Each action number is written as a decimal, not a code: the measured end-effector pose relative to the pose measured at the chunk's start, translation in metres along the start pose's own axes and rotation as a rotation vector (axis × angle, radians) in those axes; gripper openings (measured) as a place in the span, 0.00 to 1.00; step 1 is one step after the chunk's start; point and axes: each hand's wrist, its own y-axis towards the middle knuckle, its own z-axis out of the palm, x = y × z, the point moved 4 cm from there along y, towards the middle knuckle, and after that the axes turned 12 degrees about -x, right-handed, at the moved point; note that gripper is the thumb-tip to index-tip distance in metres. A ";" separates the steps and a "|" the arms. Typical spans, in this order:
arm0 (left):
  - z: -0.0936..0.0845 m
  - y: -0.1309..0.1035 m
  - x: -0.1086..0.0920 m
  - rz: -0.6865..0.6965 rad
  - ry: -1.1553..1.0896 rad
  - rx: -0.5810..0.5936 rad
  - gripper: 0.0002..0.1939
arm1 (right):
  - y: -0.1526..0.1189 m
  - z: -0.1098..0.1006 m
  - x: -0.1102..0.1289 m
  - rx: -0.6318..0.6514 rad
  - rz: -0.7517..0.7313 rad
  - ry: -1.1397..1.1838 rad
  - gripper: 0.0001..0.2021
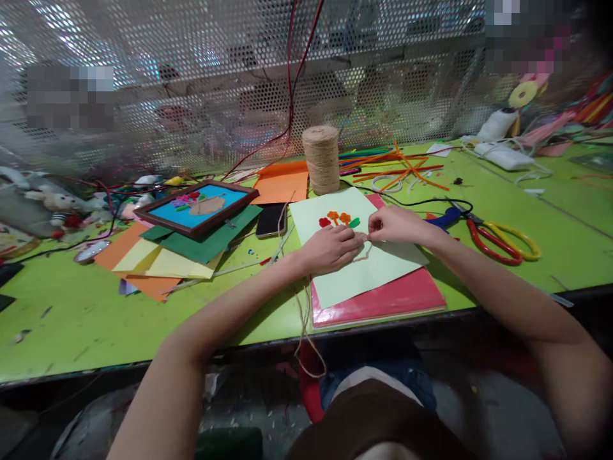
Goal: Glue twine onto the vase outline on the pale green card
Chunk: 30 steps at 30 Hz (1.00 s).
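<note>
Here, in the head view, we see twine [366, 254] on pale paper [359, 285], its strand trailing toward seven o'clock from the right hand's [396, 225] nearer fingers, which seemingly pinch it; at nine o'clock the left hand [329, 248] lies flat, fingers unclenched.

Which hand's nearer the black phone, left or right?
Left. The left hand lies on the pale green sheet, just right of the phone; the right hand is farther right, over the same sheet.
</note>
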 end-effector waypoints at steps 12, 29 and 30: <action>0.000 0.007 0.000 0.025 -0.002 0.037 0.22 | 0.003 0.002 -0.003 0.019 0.009 0.009 0.08; 0.001 0.021 0.008 0.021 -0.066 0.094 0.21 | -0.085 -0.081 -0.184 -0.380 0.532 -0.145 0.10; 0.002 0.022 0.008 0.017 -0.063 0.085 0.20 | -0.088 -0.074 -0.199 -0.344 0.550 -0.117 0.08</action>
